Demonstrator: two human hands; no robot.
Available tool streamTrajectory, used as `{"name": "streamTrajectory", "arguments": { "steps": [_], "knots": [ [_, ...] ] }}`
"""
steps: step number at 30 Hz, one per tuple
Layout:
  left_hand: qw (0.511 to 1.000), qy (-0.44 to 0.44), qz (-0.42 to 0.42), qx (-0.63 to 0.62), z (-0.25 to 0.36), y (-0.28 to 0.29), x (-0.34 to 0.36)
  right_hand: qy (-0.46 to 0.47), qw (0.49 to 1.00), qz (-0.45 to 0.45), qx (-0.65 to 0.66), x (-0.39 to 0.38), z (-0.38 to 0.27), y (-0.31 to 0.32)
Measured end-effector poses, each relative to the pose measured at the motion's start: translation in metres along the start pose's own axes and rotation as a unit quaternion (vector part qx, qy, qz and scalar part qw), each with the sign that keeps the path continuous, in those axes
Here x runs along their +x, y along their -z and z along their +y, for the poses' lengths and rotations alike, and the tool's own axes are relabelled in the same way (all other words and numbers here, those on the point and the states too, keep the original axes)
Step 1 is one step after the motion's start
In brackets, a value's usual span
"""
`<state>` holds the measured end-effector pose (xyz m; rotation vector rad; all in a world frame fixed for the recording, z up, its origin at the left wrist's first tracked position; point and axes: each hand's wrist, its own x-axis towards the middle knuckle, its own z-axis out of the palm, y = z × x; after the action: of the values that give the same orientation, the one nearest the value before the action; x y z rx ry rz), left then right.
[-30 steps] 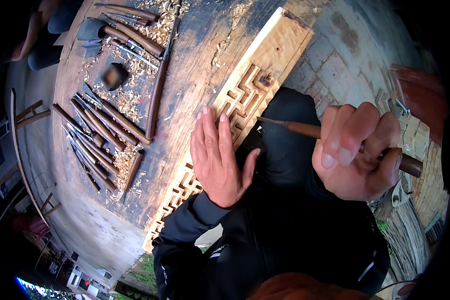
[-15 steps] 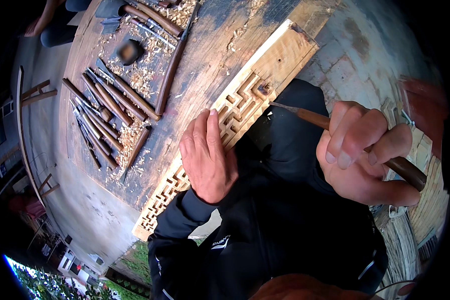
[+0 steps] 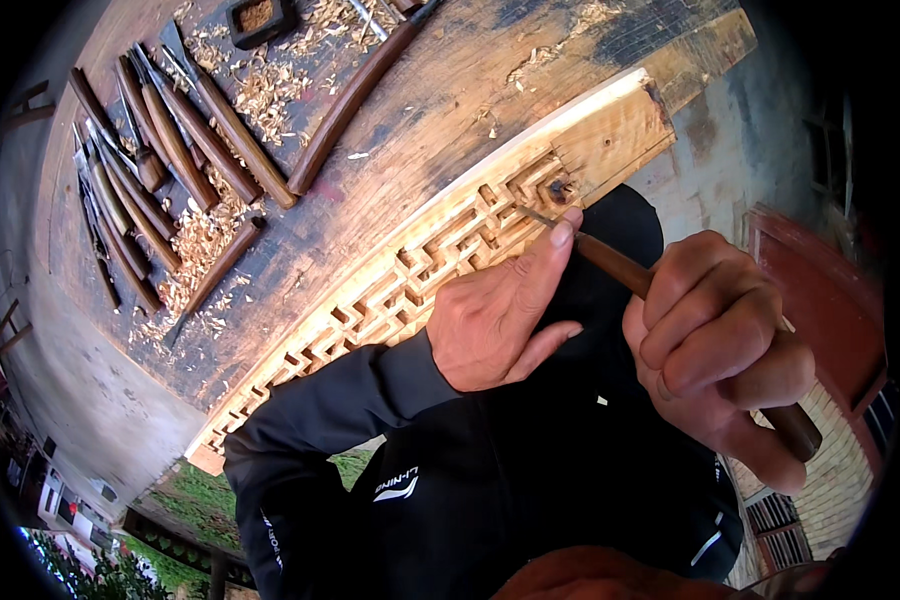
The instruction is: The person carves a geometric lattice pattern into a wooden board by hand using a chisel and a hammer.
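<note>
A long pale wooden board, carved with an angular lattice pattern, lies slanting along the near edge of the table. My right hand is closed round the wooden handle of a carving chisel. The narrow blade reaches left over the board, its tip in the carved part close to a dark knot. My left hand rests at the board's near edge, one finger stretched out against the chisel near its blade and the thumb spread away. Its other fingers are mostly hidden.
Several wooden-handled chisels lie among shavings on the worn table. A longer dark-handled tool lies nearer the board. At the back stands a small dark box. My dark-clothed leg is beneath the board's right end.
My left hand has moved off the board's lattice to the chisel, pointing a finger against it. The chisel tip has moved from the board's edge onto the carving. The view has shifted.
</note>
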<state>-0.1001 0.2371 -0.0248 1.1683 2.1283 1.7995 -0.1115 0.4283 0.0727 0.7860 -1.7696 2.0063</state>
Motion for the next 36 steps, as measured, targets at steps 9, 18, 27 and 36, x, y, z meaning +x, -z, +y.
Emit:
{"name": "streamTrajectory", "arguments": {
  "steps": [9, 18, 27, 36],
  "knots": [
    [1.0, 0.015, -0.01, -0.003, -0.001, 0.004, -0.003, -0.031, 0.999, -0.008, -0.014, 0.005, 0.013, -0.002],
    [1.0, 0.008, -0.016, 0.004, -0.001, 0.006, -0.003, -0.06, 0.998, 0.017, -0.001, 0.007, 0.009, -0.006],
    [0.999, 0.009, 0.029, 0.014, -0.001, 0.001, -0.005, -0.082, 0.996, -0.016, -0.004, 0.011, 0.01, -0.003],
    [0.998, 0.019, 0.049, 0.02, 0.001, 0.001, -0.009, -0.119, 0.99, -0.069, -0.013, 0.02, 0.009, -0.008]
  ]
}}
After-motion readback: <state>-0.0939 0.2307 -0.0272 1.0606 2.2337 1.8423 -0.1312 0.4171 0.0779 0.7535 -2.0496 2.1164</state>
